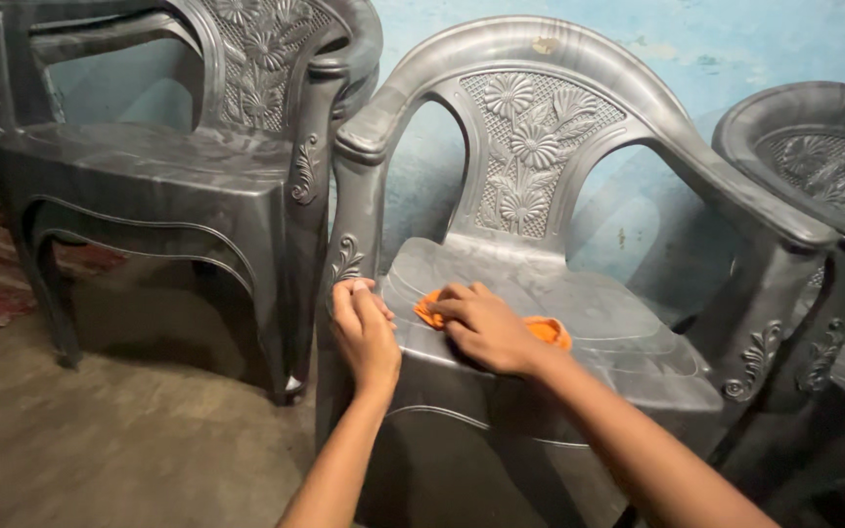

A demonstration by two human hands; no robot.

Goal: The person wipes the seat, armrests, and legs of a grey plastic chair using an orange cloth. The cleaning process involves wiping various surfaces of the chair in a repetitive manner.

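My right hand (486, 328) lies flat, fingers spread and pressing on an orange cloth (543, 328) that sits under my palm on the seat of the middle grey plastic chair (530, 147). My left hand (364, 328), just beside it, curls over the seat's front left corner, gripping the edge below the armrest post. 2 more grey chairs flank both hands, 1 stacked chair (178, 166) beyond my left and 1 chair (823, 156) past my right.

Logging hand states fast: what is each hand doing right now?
Left hand: closed on the front corner of the grey plastic chair.
Right hand: pressed flat on an orange cloth on the seat, not gripping.
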